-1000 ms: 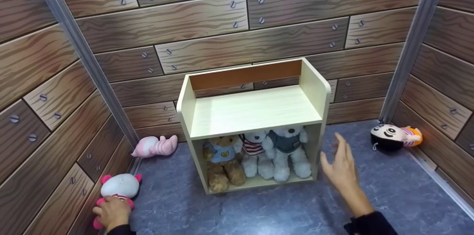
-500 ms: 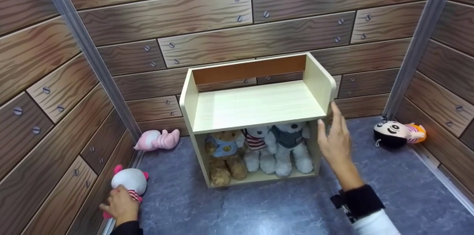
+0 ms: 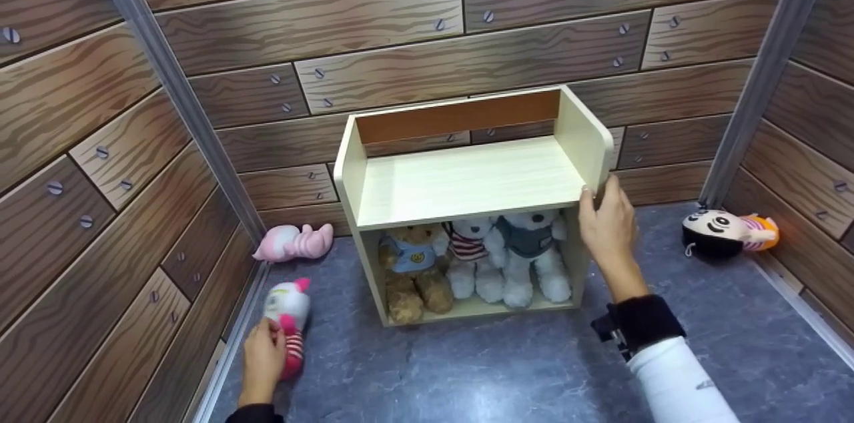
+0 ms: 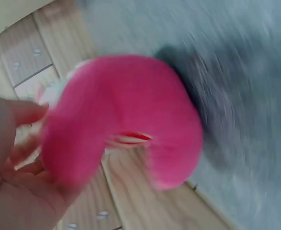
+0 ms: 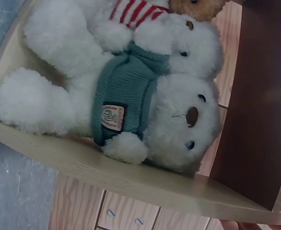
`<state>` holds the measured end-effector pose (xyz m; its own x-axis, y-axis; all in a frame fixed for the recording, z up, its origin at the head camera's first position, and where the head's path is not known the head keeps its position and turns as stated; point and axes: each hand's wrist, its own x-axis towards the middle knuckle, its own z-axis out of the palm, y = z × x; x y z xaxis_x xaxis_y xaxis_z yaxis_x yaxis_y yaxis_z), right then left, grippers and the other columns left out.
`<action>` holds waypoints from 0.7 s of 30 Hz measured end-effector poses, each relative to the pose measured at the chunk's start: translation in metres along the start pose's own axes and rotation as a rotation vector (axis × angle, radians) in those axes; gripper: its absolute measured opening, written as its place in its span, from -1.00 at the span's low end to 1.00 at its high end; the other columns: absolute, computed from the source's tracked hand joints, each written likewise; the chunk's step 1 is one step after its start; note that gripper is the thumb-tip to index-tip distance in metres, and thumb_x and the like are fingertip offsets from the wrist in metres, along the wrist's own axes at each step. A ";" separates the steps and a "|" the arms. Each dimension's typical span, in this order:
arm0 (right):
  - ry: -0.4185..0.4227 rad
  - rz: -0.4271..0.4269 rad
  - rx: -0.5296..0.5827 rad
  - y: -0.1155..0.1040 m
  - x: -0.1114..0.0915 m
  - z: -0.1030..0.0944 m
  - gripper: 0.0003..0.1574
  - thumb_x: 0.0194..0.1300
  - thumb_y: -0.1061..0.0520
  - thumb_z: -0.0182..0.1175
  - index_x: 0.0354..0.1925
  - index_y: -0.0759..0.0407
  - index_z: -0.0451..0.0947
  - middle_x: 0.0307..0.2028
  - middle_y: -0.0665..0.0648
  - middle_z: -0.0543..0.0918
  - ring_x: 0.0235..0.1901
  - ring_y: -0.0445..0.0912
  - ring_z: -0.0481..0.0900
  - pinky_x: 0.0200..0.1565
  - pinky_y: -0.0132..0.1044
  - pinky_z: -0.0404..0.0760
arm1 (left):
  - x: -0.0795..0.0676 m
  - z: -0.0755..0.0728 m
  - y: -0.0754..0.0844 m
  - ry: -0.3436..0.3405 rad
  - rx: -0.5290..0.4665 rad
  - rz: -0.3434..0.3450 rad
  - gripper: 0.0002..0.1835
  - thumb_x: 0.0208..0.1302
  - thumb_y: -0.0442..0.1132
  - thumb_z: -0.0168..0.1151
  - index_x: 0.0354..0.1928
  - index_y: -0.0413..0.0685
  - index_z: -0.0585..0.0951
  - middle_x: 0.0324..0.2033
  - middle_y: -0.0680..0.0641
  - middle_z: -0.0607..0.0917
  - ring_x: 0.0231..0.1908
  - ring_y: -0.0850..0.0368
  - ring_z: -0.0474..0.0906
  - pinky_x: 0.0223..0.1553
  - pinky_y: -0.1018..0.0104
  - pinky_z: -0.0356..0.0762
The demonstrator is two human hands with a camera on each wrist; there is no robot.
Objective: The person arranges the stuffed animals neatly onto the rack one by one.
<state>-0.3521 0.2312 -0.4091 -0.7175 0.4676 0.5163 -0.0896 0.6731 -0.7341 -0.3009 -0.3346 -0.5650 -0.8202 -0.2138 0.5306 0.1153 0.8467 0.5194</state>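
Note:
In the head view, my left hand [image 3: 261, 356] pinches a plush toy [image 3: 293, 346] with a white head, pink ears and red-striped body, at the left close over the floor. The left wrist view shows its pink legs [image 4: 121, 91] large, thumb and fingers at one side of them. My right hand [image 3: 608, 226] grips the right side panel of a pale wooden shelf [image 3: 467, 176], thumb at the front edge. Inside its lower compartment sit a brown bear [image 3: 413, 269] in a blue shirt, a white plush [image 3: 470, 249] in red stripes and a white bear [image 5: 131, 96] in a green sweater.
A pink plush toy [image 3: 293, 243] lies by the back left corner. Near the right wall lies a doll [image 3: 727, 234] with black hair and an orange end. Wood-patterned walls [image 3: 373, 23] enclose the grey floor [image 3: 454, 369] on three sides.
My left hand has moved right with the white-and-pink plush toy, which has turned from lying to upright. My right hand has come in from beside the shelf and closed on its side panel.

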 end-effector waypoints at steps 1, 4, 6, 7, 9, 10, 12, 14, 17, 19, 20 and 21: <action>-0.002 0.009 -0.005 0.000 0.000 0.000 -0.39 0.46 -0.01 0.02 0.31 0.34 0.34 0.08 0.45 0.57 0.06 0.42 0.52 -0.05 0.33 0.46 | 0.001 0.000 0.000 -0.002 -0.033 -0.029 -0.86 0.07 -0.54 0.29 -0.36 -0.39 0.50 -0.46 -0.32 0.57 -0.39 -0.31 0.56 -0.29 -0.17 0.51; -0.004 0.023 -0.013 0.000 0.000 0.001 -0.40 0.47 -0.03 -0.01 0.29 0.32 0.34 0.05 0.44 0.57 0.03 0.42 0.53 -0.09 0.34 0.47 | 0.007 -0.001 -0.001 -0.084 -0.047 -0.165 -0.67 0.03 -0.47 0.35 -0.19 -0.58 0.51 -0.34 -0.47 0.61 -0.23 -0.43 0.56 -0.10 -0.20 0.50; -0.010 0.027 -0.020 0.000 0.001 0.001 -0.40 0.47 -0.05 -0.02 0.29 0.30 0.34 0.04 0.43 0.57 0.01 0.41 0.54 -0.11 0.35 0.47 | 0.010 -0.003 -0.003 -0.186 -0.015 -0.256 -0.47 0.05 -0.35 0.40 -0.04 -0.66 0.48 -0.19 -0.57 0.60 -0.08 -0.52 0.51 0.02 -0.23 0.46; -0.015 0.028 -0.023 0.000 0.001 0.001 -0.40 0.48 -0.06 -0.03 0.28 0.30 0.34 0.04 0.43 0.57 0.01 0.41 0.54 -0.11 0.35 0.47 | 0.011 -0.003 -0.004 -0.238 0.003 -0.293 -0.40 0.06 -0.30 0.41 0.02 -0.67 0.45 -0.14 -0.59 0.58 -0.03 -0.56 0.48 0.06 -0.25 0.44; -0.026 0.032 -0.028 -0.001 0.001 0.002 -0.39 0.48 -0.07 -0.04 0.30 0.29 0.33 0.05 0.42 0.57 0.03 0.41 0.54 -0.11 0.35 0.47 | 0.014 -0.004 -0.006 -0.321 0.016 -0.342 -0.30 0.07 -0.23 0.42 0.09 -0.68 0.41 -0.06 -0.61 0.56 0.04 -0.59 0.44 0.10 -0.26 0.42; -0.031 0.035 -0.033 -0.001 0.001 0.002 -0.38 0.48 -0.07 -0.04 0.32 0.29 0.32 0.06 0.42 0.57 0.03 0.41 0.54 -0.10 0.35 0.47 | 0.015 -0.004 -0.005 -0.346 0.016 -0.355 -0.29 0.08 -0.21 0.42 0.11 -0.66 0.40 -0.05 -0.60 0.56 0.05 -0.58 0.45 0.10 -0.25 0.43; -0.037 0.038 -0.038 -0.001 0.002 0.001 -0.35 0.49 -0.07 -0.05 0.35 0.29 0.30 0.08 0.43 0.56 0.04 0.41 0.54 -0.09 0.36 0.47 | 0.018 -0.003 -0.003 -0.382 0.013 -0.372 -0.29 0.09 -0.18 0.42 0.12 -0.62 0.42 -0.03 -0.57 0.57 0.05 -0.56 0.47 0.09 -0.24 0.45; -0.037 0.038 -0.039 -0.001 0.002 0.000 -0.33 0.49 -0.07 -0.05 0.38 0.29 0.28 0.11 0.43 0.55 0.06 0.41 0.53 -0.07 0.36 0.46 | 0.019 -0.001 0.000 -0.410 0.020 -0.377 -0.31 0.08 -0.14 0.42 0.10 -0.57 0.47 -0.06 -0.53 0.61 0.02 -0.52 0.51 0.04 -0.21 0.48; -0.036 0.037 -0.032 0.000 0.001 0.000 -0.33 0.48 -0.06 -0.05 0.39 0.28 0.27 0.12 0.42 0.55 0.05 0.41 0.53 -0.07 0.36 0.46 | 0.020 0.002 0.009 -0.450 0.050 -0.402 -0.37 0.09 -0.06 0.42 0.03 -0.47 0.54 -0.10 -0.47 0.65 -0.03 -0.45 0.56 -0.06 -0.20 0.51; -0.037 0.037 -0.025 0.000 0.000 0.000 -0.33 0.48 -0.06 -0.05 0.39 0.29 0.27 0.11 0.42 0.55 0.05 0.40 0.53 -0.07 0.36 0.46 | 0.020 0.004 0.014 -0.471 0.084 -0.419 -0.37 0.07 0.00 0.43 -0.02 -0.42 0.54 -0.12 -0.45 0.65 -0.07 -0.42 0.59 -0.12 -0.19 0.51; -0.038 0.039 -0.023 0.000 -0.001 0.000 -0.33 0.49 -0.06 -0.06 0.39 0.29 0.27 0.11 0.42 0.55 0.06 0.40 0.53 -0.06 0.36 0.46 | 0.020 0.005 0.016 -0.482 0.105 -0.423 -0.36 0.05 0.02 0.44 -0.04 -0.41 0.54 -0.13 -0.46 0.65 -0.08 -0.41 0.59 -0.14 -0.19 0.51; -0.037 0.041 -0.022 0.001 -0.002 0.000 -0.32 0.49 -0.06 -0.06 0.39 0.30 0.27 0.11 0.41 0.55 0.06 0.39 0.53 -0.06 0.36 0.46 | 0.021 0.006 0.018 -0.496 0.130 -0.427 -0.34 0.02 0.05 0.45 -0.05 -0.40 0.54 -0.12 -0.47 0.64 -0.09 -0.40 0.60 -0.14 -0.19 0.52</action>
<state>-0.3510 0.2308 -0.4106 -0.7453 0.4740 0.4689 -0.0445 0.6664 -0.7443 -0.3192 -0.3206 -0.5488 -0.9429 -0.3205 -0.0912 -0.3202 0.7960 0.5137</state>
